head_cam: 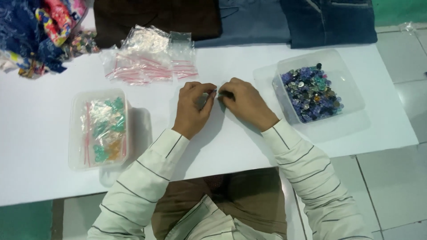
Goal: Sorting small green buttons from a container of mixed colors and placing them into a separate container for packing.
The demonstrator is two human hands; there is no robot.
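My left hand [192,106] and my right hand [245,102] meet at the middle of the white table [40,133]. Both pinch a small clear zip bag [209,98] between their fingertips; something small and dark shows where the fingers meet, too small to tell. A clear tub of loose blue, purple and green buttons [311,92] stands just right of my right hand. To the left of my left hand is a clear tub [98,129] with filled small bags of green and orange pieces.
A pile of empty clear zip bags with red strips [149,60] lies beyond my hands. Folded brown and blue denim cloth [249,20] lies along the far edge, patterned fabric [40,31] at far left. Tiled floor [400,186] is on the right.
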